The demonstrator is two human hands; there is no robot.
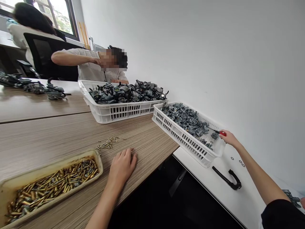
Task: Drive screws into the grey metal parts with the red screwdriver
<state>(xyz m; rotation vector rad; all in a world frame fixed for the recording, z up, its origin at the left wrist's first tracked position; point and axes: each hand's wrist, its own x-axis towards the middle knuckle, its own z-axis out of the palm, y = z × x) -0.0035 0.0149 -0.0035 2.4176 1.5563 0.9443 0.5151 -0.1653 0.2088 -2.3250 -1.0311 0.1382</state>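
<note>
My left hand [122,167] lies palm down on the wooden table, open, with its fingers loosely bent and nothing visible in it. Just beyond its fingertips is a loose pile of small brass pins [107,143]. To its left, a stained cream tray [100,156] holds many brass jet-like parts [59,179]. My right hand [228,137] is shut on a screwdriver [222,133] with a red and black handle. The shaft reaches over the right white basket [183,140], its tip close to the grey metal carburetor bodies [187,117]; contact cannot be made out.
Another white basket [102,113] holds carburetors with black parts [128,92]. Behind it sits a co-worker [88,66]. More carburetors [56,92] lie at far left. A black wristwatch [234,183] and several black rings [240,162] lie on the white table [205,184]. A wall rises behind.
</note>
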